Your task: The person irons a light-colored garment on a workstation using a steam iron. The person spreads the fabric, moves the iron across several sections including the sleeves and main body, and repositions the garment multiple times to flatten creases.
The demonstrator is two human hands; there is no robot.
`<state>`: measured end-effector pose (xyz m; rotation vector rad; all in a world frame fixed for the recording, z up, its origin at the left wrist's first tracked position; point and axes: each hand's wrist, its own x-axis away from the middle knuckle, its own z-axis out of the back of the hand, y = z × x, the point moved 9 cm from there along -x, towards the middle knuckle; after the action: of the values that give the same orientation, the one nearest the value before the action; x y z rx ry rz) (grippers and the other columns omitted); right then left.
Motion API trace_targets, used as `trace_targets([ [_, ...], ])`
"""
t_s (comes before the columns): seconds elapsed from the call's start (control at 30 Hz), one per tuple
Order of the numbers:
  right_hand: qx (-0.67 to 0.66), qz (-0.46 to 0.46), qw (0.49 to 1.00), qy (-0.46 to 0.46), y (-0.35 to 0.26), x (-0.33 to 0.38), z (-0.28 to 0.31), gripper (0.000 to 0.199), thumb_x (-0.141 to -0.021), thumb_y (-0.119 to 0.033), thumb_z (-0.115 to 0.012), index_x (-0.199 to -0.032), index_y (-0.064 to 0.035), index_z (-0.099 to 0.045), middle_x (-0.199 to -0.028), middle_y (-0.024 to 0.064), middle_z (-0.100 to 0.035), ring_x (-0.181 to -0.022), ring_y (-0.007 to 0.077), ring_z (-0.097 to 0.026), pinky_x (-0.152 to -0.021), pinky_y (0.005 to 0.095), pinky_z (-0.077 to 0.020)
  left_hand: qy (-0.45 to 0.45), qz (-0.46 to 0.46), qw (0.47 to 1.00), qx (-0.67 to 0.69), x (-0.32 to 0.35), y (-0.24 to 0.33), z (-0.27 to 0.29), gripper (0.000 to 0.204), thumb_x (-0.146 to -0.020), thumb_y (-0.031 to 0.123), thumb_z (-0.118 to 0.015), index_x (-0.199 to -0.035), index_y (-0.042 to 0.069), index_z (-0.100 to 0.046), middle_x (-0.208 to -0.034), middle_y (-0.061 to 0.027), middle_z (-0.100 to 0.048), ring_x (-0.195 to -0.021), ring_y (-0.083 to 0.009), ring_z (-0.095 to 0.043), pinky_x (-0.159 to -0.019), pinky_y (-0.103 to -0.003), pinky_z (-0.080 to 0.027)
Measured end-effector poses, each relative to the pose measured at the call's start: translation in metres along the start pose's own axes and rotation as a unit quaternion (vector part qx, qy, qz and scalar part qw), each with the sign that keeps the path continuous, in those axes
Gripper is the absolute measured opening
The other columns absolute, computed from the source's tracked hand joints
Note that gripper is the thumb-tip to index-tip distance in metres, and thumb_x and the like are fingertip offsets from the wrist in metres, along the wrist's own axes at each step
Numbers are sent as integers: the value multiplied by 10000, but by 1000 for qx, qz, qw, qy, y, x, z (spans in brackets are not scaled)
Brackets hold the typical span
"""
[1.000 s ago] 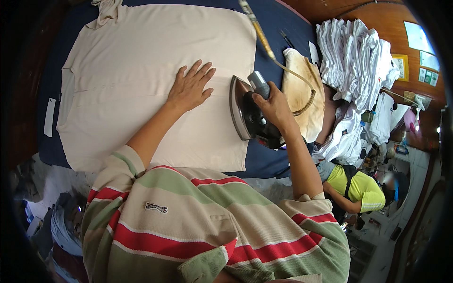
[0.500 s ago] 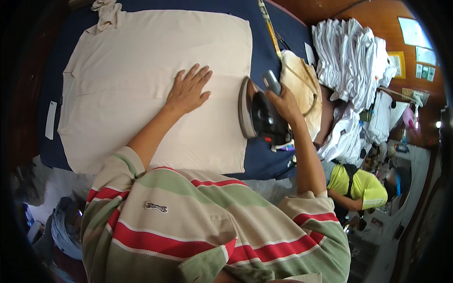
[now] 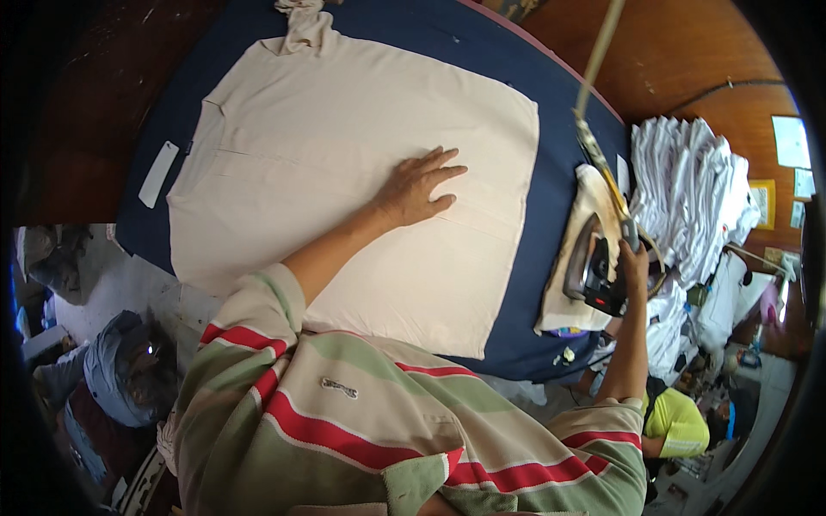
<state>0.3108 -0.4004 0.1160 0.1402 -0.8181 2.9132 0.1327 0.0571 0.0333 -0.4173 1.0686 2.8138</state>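
Note:
A cream shirt [image 3: 361, 112] lies spread on a dark blue padded cloth [image 3: 447, 34], its neckline to the left and its hem to the right. My left hand [image 3: 422, 187] rests on the shirt near the hem half, fingers spread and holding nothing. On the right, my right hand [image 3: 634, 265] is wrapped around the handle of a black clothes iron [image 3: 598, 271]. The iron is over a scorched cream cloth pad [image 3: 564, 301], beyond the shirt's hem. Its cord [image 3: 600, 56] rises from the handle end toward the top.
White folded garments [image 3: 693, 185] are stacked at the right, by a wooden wall. A white tag-like strip [image 3: 158, 175] lies left of the neckline. Another person in a yellow shirt [image 3: 680, 421] is at the lower right. Clothes [image 3: 125, 370] are heaped at the lower left.
My right hand has carried the iron rightward, off the shirt's hem edge to the scorched pad. My left hand stays on the shirt, shifted toward the hem, and the view has turned.

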Motion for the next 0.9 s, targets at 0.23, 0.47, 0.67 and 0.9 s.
trace_targets([
  [0.23,175,315,919,159,-157,45,-52,426,-789,-139,-644,-1191,-40,-543,-1213,182,-534,-1130,342,-504,-953,391,-396,186,166,947,-204,-17,-208,176,430,-824,154,-609,-1239,76,-526,-1353,-118,-432,-1245,-283,-414,-1031,-358,-355],
  [0.47,8,106,994,19,-183,-105,-222,463,-765,-354,-651,-1086,-20,-630,-1022,200,-649,-926,326,-638,-816,349,-481,162,398,896,-113,-45,-349,225,845,-754,484,-637,-1374,3,-323,-1284,-208,-490,-1130,-285,-532,-913,-372,-450],
  [0.67,24,74,994,-71,-207,-117,-260,461,-750,-323,-631,-1092,-14,-621,-988,187,-659,-882,304,-655,-775,341,-495,174,431,884,60,-77,-345,220,852,-697,371,-729,-1373,27,-341,-979,-131,-626,-710,-181,-626,-571,-285,-514],
  [0.9,-217,-10,965,-144,-191,-95,-235,193,-777,-82,-584,-938,15,-545,-709,93,-580,-567,148,-555,-504,281,-453,-123,227,957,135,-76,-235,169,498,-841,42,-531,-1330,53,-439,-1034,-57,-597,-919,-145,-564,-729,-266,-485],
])
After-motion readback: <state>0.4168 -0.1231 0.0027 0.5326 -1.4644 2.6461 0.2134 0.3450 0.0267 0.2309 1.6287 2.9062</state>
